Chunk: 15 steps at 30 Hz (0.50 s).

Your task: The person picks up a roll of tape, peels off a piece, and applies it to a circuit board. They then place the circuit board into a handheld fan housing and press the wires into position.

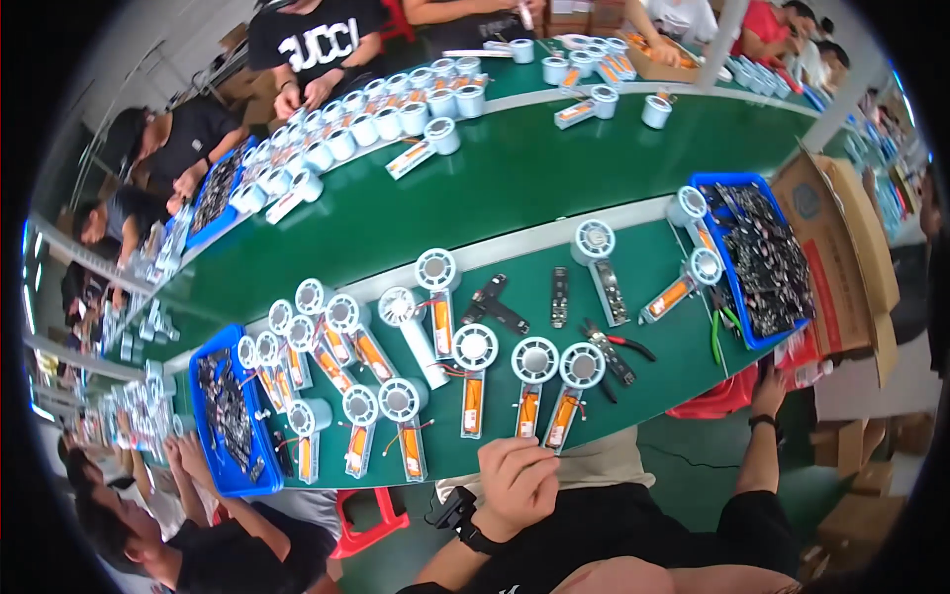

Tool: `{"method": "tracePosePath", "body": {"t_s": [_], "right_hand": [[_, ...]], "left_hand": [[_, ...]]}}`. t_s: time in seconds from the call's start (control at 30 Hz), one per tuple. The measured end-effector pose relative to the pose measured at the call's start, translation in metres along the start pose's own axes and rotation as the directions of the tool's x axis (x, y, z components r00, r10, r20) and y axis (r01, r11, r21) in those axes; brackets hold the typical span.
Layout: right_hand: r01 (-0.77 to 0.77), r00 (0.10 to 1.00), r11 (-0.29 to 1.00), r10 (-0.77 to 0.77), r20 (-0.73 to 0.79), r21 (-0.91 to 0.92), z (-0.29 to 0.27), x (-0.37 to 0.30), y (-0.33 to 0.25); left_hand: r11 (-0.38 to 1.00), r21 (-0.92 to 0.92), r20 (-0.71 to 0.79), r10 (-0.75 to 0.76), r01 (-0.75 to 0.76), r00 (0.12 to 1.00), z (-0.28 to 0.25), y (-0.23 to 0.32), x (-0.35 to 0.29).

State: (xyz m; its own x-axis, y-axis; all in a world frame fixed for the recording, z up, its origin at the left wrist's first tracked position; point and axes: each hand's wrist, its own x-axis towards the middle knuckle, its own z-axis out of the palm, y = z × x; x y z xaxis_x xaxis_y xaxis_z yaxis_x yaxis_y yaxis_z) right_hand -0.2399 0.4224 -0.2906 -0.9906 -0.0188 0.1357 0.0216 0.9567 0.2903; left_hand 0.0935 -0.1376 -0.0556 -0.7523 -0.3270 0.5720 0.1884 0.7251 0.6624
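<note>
Several light-blue handheld fans with round grilled heads lie before me, most with opened handles showing orange battery packs and thin wires. At the table's front edge is my left hand (520, 482), fingers curled closed against the handle ends of two fans, one fan (535, 360) and another fan (582, 366) to its right. Whatever is between those fingers is hidden. My right hand (769, 388) hangs low beside the table's right end, near a clear plastic bag (800, 348); its fingers cannot be made out. Black circuit boards (559, 297) and red-and-black pliers (621, 342) lie farther in.
Blue trays of black parts stand at the left (269, 465) and right (698, 182), the right one beside an open cardboard box (841, 238). A green-handled tool (715, 337) lies by it. Co-workers sit across the green conveyor belt (475, 188) and at my left.
</note>
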Motion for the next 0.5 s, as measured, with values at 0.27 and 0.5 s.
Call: {"method": "tracePosePath", "body": {"t_s": [0.27,0.5], "right_hand": [[-0.213,0.967,0.975,0.200,0.160,0.066,0.014,0.024,-0.007],[-0.020,1.000,0.978,0.016,0.020,0.209,0.024,0.014,0.014]], "left_hand": [[0.961,0.227,-0.028,-0.157,0.159,0.987,-0.003,-0.019,0.007],[0.924,0.329,-0.030,-0.195,0.194,0.980,-0.010,-0.025,-0.002]]}}
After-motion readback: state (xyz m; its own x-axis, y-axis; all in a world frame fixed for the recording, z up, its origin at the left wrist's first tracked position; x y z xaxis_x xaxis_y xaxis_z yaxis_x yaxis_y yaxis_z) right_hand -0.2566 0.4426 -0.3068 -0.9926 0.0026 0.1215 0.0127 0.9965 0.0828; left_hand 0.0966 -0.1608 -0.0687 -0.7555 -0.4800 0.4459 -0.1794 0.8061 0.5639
